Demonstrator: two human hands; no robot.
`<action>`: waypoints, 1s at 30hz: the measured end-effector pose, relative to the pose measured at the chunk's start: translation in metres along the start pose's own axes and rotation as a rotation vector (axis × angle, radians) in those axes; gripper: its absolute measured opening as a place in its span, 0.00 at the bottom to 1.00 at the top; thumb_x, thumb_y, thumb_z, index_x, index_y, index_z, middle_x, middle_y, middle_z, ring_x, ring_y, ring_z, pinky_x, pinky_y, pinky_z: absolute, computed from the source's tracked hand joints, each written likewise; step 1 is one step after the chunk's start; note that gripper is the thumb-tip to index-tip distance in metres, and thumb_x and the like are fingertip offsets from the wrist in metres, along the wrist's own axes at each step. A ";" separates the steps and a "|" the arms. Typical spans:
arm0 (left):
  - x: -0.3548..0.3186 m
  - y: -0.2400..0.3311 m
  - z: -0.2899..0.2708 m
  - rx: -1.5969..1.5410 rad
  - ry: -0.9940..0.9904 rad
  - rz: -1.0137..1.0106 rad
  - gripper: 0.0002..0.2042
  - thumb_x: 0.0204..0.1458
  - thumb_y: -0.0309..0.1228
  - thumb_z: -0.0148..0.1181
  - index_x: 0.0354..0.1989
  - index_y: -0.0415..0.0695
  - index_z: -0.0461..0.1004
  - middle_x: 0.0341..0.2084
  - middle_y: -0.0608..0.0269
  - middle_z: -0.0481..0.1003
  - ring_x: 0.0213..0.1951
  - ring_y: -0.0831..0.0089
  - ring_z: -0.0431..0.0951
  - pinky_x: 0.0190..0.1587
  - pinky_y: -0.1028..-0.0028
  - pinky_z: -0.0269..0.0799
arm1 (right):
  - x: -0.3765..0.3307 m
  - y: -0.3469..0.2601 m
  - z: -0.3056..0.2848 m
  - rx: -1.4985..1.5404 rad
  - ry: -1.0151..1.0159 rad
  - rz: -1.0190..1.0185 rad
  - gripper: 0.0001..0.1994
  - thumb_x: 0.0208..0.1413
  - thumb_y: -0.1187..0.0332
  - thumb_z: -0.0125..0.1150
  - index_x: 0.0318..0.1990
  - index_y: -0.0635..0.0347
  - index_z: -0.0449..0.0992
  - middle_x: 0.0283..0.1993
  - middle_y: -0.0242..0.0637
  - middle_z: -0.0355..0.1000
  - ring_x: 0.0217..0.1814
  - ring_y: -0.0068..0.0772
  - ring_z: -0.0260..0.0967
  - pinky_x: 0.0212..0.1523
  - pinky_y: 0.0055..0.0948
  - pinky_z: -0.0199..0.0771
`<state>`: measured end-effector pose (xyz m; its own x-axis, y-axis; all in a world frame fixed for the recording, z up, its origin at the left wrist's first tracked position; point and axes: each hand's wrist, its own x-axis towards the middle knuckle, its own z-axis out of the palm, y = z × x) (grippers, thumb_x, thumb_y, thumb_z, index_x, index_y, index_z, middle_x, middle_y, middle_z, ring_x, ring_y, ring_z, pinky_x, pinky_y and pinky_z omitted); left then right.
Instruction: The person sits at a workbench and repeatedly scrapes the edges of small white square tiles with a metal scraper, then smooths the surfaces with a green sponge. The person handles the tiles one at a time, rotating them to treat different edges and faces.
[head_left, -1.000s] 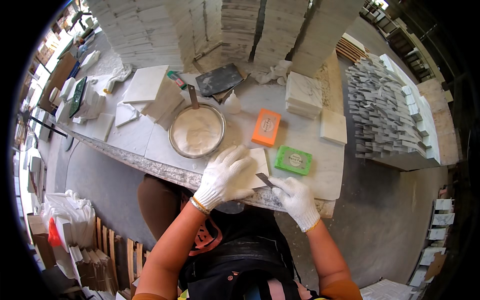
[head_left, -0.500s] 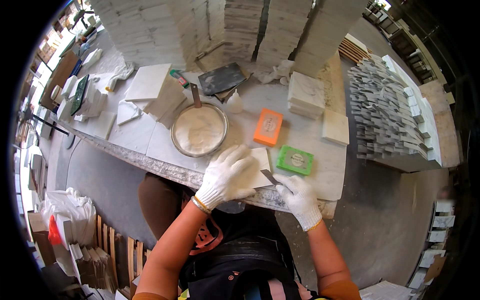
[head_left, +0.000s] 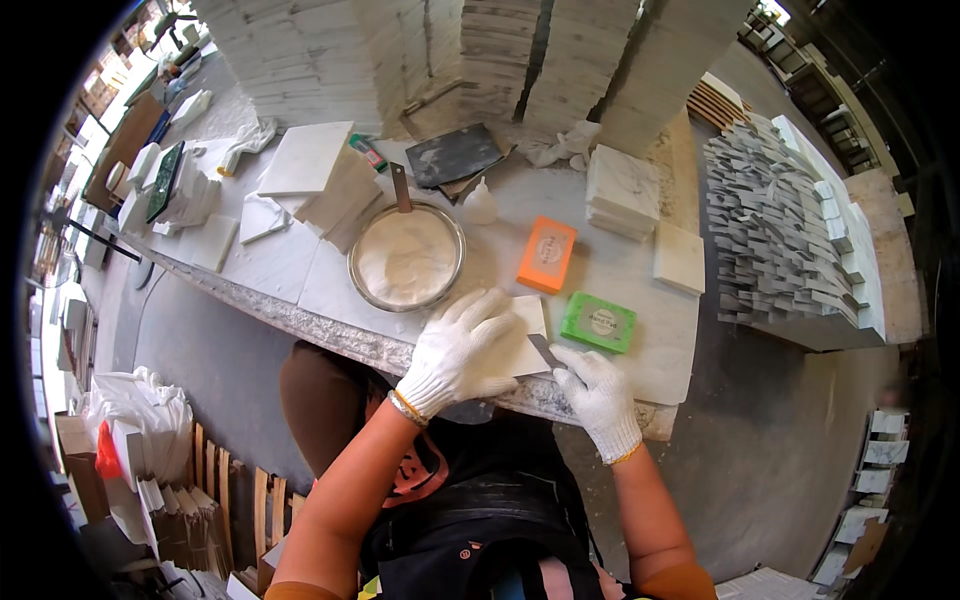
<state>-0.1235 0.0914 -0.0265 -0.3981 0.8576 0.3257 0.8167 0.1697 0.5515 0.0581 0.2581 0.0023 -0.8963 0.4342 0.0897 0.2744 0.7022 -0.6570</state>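
Observation:
A small white tile [head_left: 527, 350] lies at the table's near edge. My left hand [head_left: 462, 343], in a white knit glove, lies over its left part, with fingers on top and thumb at the near side, holding it in place. My right hand [head_left: 598, 392], gloved as well, pinches a narrow grey metal scraper blade [head_left: 543, 351] whose tip is over the tile's right edge. Just beyond my left hand is a round metal pan of pale powder or paste [head_left: 408, 257], with a flat-handled spatula [head_left: 401, 186] standing in it.
A green hand pad [head_left: 598, 322] and an orange one [head_left: 547, 254] lie right of the tile. Farther back are a small white squeeze bottle [head_left: 480, 204], dark sheets [head_left: 456, 157] and stacked marble tiles [head_left: 622, 190]. Tall slab stacks [head_left: 410, 60] rise behind. Many thin stone strips [head_left: 775, 225] stand at right.
The whole view has shifted slightly, so the table's contents appear a little farther right. The blade's angle on the tile's right edge has changed slightly; both hands keep their holds.

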 end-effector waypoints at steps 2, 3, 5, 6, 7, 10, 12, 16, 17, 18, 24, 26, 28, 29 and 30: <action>0.000 -0.001 0.001 -0.013 0.002 0.022 0.38 0.30 0.44 0.79 0.57 0.50 0.74 0.65 0.51 0.67 0.66 0.45 0.66 0.65 0.50 0.64 | -0.002 -0.005 0.006 -0.010 -0.006 -0.047 0.15 0.56 0.70 0.65 0.51 0.53 0.81 0.39 0.43 0.78 0.39 0.47 0.77 0.40 0.39 0.78; 0.000 -0.002 0.001 -0.012 0.005 0.019 0.39 0.30 0.44 0.79 0.57 0.50 0.74 0.65 0.51 0.67 0.66 0.45 0.66 0.65 0.50 0.64 | -0.002 -0.009 0.010 -0.012 -0.015 -0.084 0.15 0.56 0.70 0.66 0.51 0.55 0.81 0.39 0.45 0.78 0.40 0.47 0.77 0.41 0.39 0.77; -0.001 -0.002 0.001 -0.009 0.010 0.015 0.39 0.30 0.44 0.79 0.57 0.50 0.74 0.65 0.51 0.67 0.66 0.46 0.67 0.65 0.50 0.64 | -0.001 -0.011 0.009 -0.010 -0.025 -0.079 0.14 0.56 0.71 0.66 0.51 0.57 0.82 0.39 0.46 0.78 0.40 0.48 0.77 0.42 0.38 0.77; -0.001 -0.001 0.001 -0.006 0.008 0.006 0.39 0.30 0.44 0.79 0.57 0.50 0.74 0.65 0.51 0.67 0.66 0.46 0.67 0.65 0.50 0.64 | 0.002 -0.009 0.002 -0.004 -0.030 -0.038 0.14 0.56 0.71 0.66 0.51 0.57 0.82 0.39 0.46 0.78 0.41 0.48 0.77 0.42 0.37 0.77; -0.001 0.001 0.000 -0.004 0.005 -0.003 0.38 0.29 0.44 0.79 0.57 0.50 0.74 0.65 0.51 0.67 0.66 0.46 0.67 0.65 0.50 0.65 | 0.004 -0.006 -0.004 0.001 -0.035 0.003 0.14 0.56 0.71 0.66 0.51 0.57 0.82 0.39 0.46 0.78 0.41 0.48 0.77 0.42 0.37 0.77; -0.001 0.000 0.001 -0.002 0.002 0.002 0.39 0.29 0.44 0.79 0.57 0.50 0.74 0.64 0.51 0.68 0.66 0.46 0.66 0.65 0.50 0.65 | 0.000 -0.003 -0.002 0.040 -0.025 0.018 0.14 0.56 0.70 0.65 0.51 0.55 0.81 0.39 0.44 0.78 0.40 0.48 0.76 0.41 0.38 0.77; -0.002 -0.002 0.004 -0.004 0.012 0.015 0.39 0.29 0.44 0.79 0.57 0.50 0.74 0.64 0.51 0.67 0.66 0.46 0.66 0.65 0.49 0.64 | -0.001 -0.011 0.007 0.021 -0.019 -0.132 0.15 0.55 0.71 0.66 0.51 0.57 0.81 0.40 0.46 0.78 0.40 0.48 0.76 0.42 0.37 0.77; -0.003 -0.003 0.005 0.024 -0.015 0.015 0.42 0.28 0.45 0.80 0.59 0.50 0.72 0.65 0.51 0.66 0.67 0.45 0.65 0.65 0.48 0.63 | -0.007 -0.012 0.006 0.075 -0.064 -0.015 0.18 0.55 0.71 0.67 0.55 0.56 0.80 0.43 0.46 0.79 0.41 0.40 0.78 0.44 0.34 0.77; -0.002 -0.002 0.004 0.040 -0.039 0.010 0.42 0.28 0.46 0.80 0.59 0.50 0.72 0.66 0.52 0.66 0.67 0.45 0.64 0.65 0.47 0.62 | -0.012 -0.009 0.000 0.148 -0.021 0.044 0.19 0.55 0.70 0.67 0.56 0.57 0.79 0.42 0.45 0.80 0.41 0.38 0.77 0.44 0.34 0.77; -0.002 -0.001 0.001 0.055 -0.053 0.003 0.43 0.28 0.46 0.80 0.60 0.50 0.71 0.66 0.51 0.65 0.67 0.45 0.64 0.65 0.47 0.62 | -0.017 -0.006 -0.005 0.224 0.020 0.099 0.20 0.55 0.70 0.67 0.57 0.57 0.79 0.42 0.44 0.80 0.40 0.36 0.77 0.44 0.33 0.77; 0.015 0.032 -0.001 0.231 -0.056 -0.086 0.43 0.30 0.45 0.79 0.60 0.47 0.68 0.62 0.50 0.67 0.64 0.46 0.66 0.64 0.48 0.62 | -0.048 0.017 -0.042 0.277 0.066 0.347 0.24 0.53 0.70 0.70 0.59 0.59 0.77 0.36 0.39 0.78 0.35 0.30 0.74 0.41 0.29 0.76; 0.026 0.042 0.000 0.197 -0.121 -0.109 0.42 0.31 0.44 0.78 0.60 0.47 0.68 0.60 0.51 0.68 0.62 0.47 0.68 0.62 0.48 0.63 | -0.056 0.022 -0.040 0.214 0.077 0.300 0.23 0.53 0.70 0.70 0.58 0.58 0.78 0.37 0.40 0.78 0.35 0.32 0.75 0.42 0.30 0.76; 0.026 0.037 0.006 0.199 -0.070 -0.077 0.43 0.28 0.45 0.79 0.59 0.48 0.69 0.56 0.52 0.69 0.60 0.48 0.68 0.60 0.49 0.63 | -0.058 0.022 -0.038 0.117 0.095 0.243 0.22 0.53 0.69 0.69 0.57 0.56 0.79 0.39 0.41 0.79 0.36 0.35 0.77 0.42 0.32 0.77; 0.026 0.035 0.008 0.200 -0.044 -0.062 0.44 0.27 0.45 0.79 0.59 0.49 0.69 0.55 0.53 0.70 0.59 0.49 0.69 0.60 0.49 0.63 | -0.056 0.020 -0.035 0.049 0.109 0.210 0.21 0.53 0.69 0.69 0.56 0.54 0.79 0.39 0.41 0.79 0.37 0.37 0.78 0.42 0.33 0.78; 0.026 0.038 0.008 0.215 -0.039 -0.084 0.43 0.27 0.46 0.79 0.58 0.49 0.69 0.55 0.54 0.70 0.59 0.49 0.69 0.59 0.49 0.63 | -0.055 0.019 -0.031 -0.017 0.124 0.184 0.20 0.53 0.68 0.68 0.55 0.53 0.80 0.40 0.41 0.80 0.38 0.40 0.78 0.42 0.35 0.78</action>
<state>-0.0992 0.1240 -0.0028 -0.4554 0.8535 0.2531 0.8532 0.3373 0.3979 0.1237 0.2649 0.0086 -0.7815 0.6208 0.0617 0.4358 0.6139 -0.6582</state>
